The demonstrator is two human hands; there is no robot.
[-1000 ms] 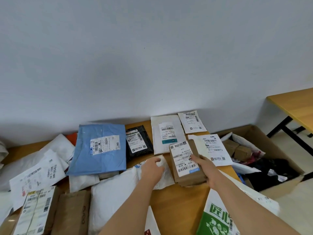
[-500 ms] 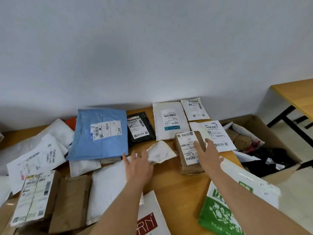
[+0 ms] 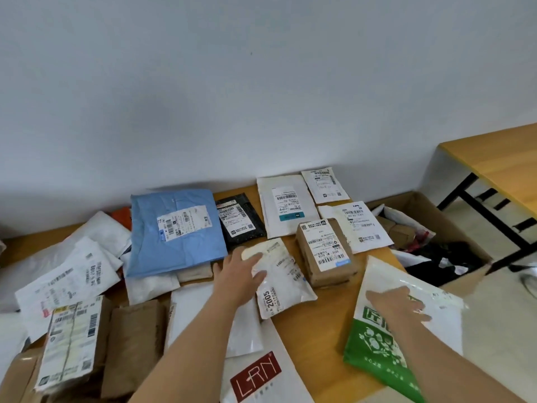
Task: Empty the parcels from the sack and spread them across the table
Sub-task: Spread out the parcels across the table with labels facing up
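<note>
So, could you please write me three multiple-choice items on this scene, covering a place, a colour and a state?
1. Where is the brown box?
A. right of the white "2005" mailer
B. on the blue mailer
C. on the floor

2. What colour is the lower part of the bag under the right hand?
A. red
B. green
C. black

3. How is the left hand?
A. clenched
B. flat on the "2005" mailer
C. out of view

Key: A, they lie side by side; B, green print; B, fingers spread on it.
</note>
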